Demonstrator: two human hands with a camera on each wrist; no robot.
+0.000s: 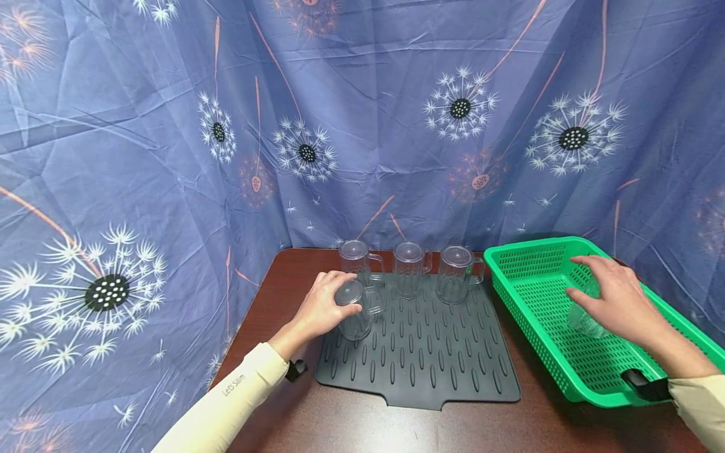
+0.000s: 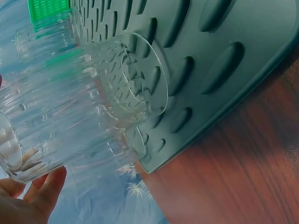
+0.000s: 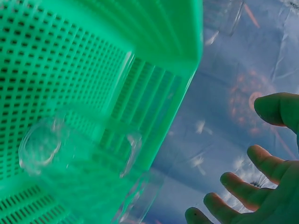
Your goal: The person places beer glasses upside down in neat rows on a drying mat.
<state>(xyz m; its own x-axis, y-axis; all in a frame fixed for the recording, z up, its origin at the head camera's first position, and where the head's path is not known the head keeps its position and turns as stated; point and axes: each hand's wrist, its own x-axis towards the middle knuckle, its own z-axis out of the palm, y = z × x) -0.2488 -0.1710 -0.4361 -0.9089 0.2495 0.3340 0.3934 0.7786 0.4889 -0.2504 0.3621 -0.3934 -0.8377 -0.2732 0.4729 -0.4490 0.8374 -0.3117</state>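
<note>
My left hand (image 1: 324, 304) holds an upside-down clear glass mug (image 1: 355, 324) by its base, at the left side of a dark drying mat (image 1: 419, 393). In the left wrist view, fingers and thumb reach round the base of that mug (image 2: 60, 121), and its rim is at the mat. Fingers spread, my right hand (image 1: 625, 305) hovers over a green plastic basket (image 1: 529, 324). Another clear mug (image 3: 79, 158) lies in the basket below it, apart from the fingers in the right wrist view. That mug is partly hidden by the hand in the head view.
Three more glass mugs stand upside down along the mat's back edge: a left one (image 1: 354, 251), a middle one (image 1: 409, 270) and a right one (image 1: 455, 277). The brown table (image 1: 340, 418) carries everything. A blue dandelion-print cloth (image 1: 374, 126) hangs behind and at the left.
</note>
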